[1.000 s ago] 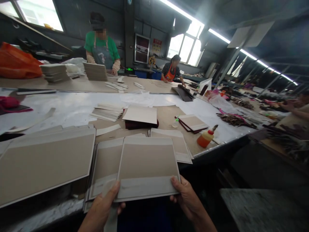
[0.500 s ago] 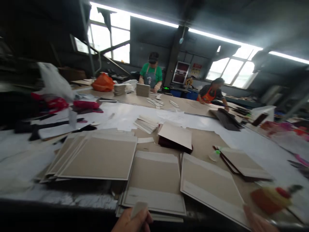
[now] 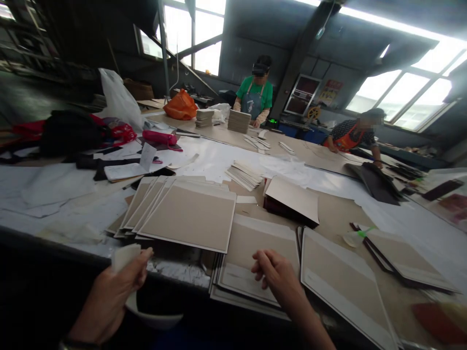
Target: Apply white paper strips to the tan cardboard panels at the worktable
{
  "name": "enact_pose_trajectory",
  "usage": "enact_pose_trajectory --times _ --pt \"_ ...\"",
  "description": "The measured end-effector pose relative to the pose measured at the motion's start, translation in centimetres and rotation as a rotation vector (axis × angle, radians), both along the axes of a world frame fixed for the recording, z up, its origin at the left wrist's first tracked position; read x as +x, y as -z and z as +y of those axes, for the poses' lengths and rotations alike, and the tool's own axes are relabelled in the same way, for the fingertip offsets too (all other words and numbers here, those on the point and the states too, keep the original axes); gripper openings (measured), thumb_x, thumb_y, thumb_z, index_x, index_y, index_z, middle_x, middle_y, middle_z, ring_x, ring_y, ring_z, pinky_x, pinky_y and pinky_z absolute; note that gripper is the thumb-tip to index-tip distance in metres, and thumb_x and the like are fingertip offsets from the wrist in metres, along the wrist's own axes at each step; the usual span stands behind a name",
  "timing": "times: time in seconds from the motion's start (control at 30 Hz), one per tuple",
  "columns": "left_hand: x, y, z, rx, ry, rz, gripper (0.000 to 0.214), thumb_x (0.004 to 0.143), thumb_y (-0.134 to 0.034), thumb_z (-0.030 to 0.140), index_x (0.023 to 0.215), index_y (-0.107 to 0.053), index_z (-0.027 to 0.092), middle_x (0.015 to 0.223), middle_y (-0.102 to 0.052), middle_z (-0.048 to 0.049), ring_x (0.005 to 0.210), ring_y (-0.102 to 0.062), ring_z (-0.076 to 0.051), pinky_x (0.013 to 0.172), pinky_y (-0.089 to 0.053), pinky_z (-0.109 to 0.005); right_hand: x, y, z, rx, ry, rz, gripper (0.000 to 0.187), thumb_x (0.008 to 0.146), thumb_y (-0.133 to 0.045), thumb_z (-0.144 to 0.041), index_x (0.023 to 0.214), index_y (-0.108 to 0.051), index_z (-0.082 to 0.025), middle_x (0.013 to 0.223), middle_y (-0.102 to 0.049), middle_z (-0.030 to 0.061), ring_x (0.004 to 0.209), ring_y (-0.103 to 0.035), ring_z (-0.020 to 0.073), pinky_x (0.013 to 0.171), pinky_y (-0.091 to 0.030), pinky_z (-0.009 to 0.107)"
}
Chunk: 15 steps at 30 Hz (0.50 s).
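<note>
My left hand (image 3: pixel 113 291), low on the left in front of the table edge, is closed on a white strip (image 3: pixel 126 255). One end of the strip stands above my fingers; a white band, apparently its tail, curls below them. My right hand (image 3: pixel 273 272) is over the middle stack of board panels (image 3: pixel 262 238), fingers curled in and nothing visible in them. Whether it touches the panel I cannot tell. These panels are beige with pale bands along two edges. To the left lies a fanned pile of beige panels (image 3: pixel 189 214); to the right, another banded panel (image 3: pixel 339 272).
Behind the panels lie a bundle of white strips (image 3: pixel 244 175) and a beige-topped dark red stack (image 3: pixel 292 199). More panels (image 3: pixel 408 257) lie at right. Bags and a pink pouch (image 3: pixel 159 138) crowd the left. Two co-workers (image 3: pixel 255 95) work across the table.
The view has swung left. My right hand has left the right panel's edge and come over the middle stack. My left hand has moved left, off the middle stack's front, still holding the strip.
</note>
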<state>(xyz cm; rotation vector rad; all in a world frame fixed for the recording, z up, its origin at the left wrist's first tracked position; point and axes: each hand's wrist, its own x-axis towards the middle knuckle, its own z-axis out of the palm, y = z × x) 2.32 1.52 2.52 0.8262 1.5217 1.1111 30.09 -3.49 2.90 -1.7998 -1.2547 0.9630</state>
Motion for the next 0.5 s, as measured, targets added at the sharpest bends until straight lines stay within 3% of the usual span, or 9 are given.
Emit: enact_pose_trajectory --times 0.1,0.2,0.33,0.5 --pt "-0.4 0.0 0.6 -0.018 0.009 -0.027 0.044 0.049 -0.07 0.053 0.055 -0.044 0.018 0.046 -0.042 0.007 0.047 -0.036 -0.009 0.046 -0.03 -0.02 -3.9 1.1 3.7 -0.074 0.032 0.258 0.036 0.078 -0.043 -0.052 0.073 -0.048 -0.016 0.06 -0.056 0.0007 0.046 -0.053 0.0104 0.037 -0.041 0.019" --pt "-0.5 0.6 0.9 -0.022 0.036 -0.038 0.042 0.049 -0.072 0.051 0.057 -0.046 0.018 0.047 -0.044 0.0068 0.048 -0.039 -0.008 0.046 -0.032 -0.019 -6.0 1.1 5.2 -0.16 0.056 0.397 0.031 0.078 -0.047 -0.046 0.069 -0.041 -0.018 0.052 -0.051 -0.0039 0.04 -0.048 0.0065 0.034 -0.035 0.014" --pt "-1.0 1.2 1.2 -0.041 0.076 -0.032 0.041 0.048 -0.073 0.048 0.06 -0.048 0.018 0.049 -0.047 0.0066 0.049 -0.041 -0.009 0.045 -0.034 -0.019 -6.7 -0.1 5.6 -0.198 0.04 0.426 0.024 0.083 -0.044 -0.039 0.071 -0.041 -0.018 0.054 -0.053 -0.0045 0.038 -0.046 0.0045 0.034 -0.033 0.012" --pt "-1.4 2.3 2.2 -0.056 0.027 0.061 0.038 0.045 -0.075 0.044 0.063 -0.054 0.018 0.051 -0.052 0.005 0.047 -0.047 -0.012 0.042 -0.039 -0.023 -6.8 -0.3 5.5 -0.233 -0.009 0.332 0.024 0.084 -0.043 -0.034 0.066 -0.043 -0.017 0.048 -0.052 -0.0028 0.038 -0.051 0.0096 0.036 -0.038 0.017"
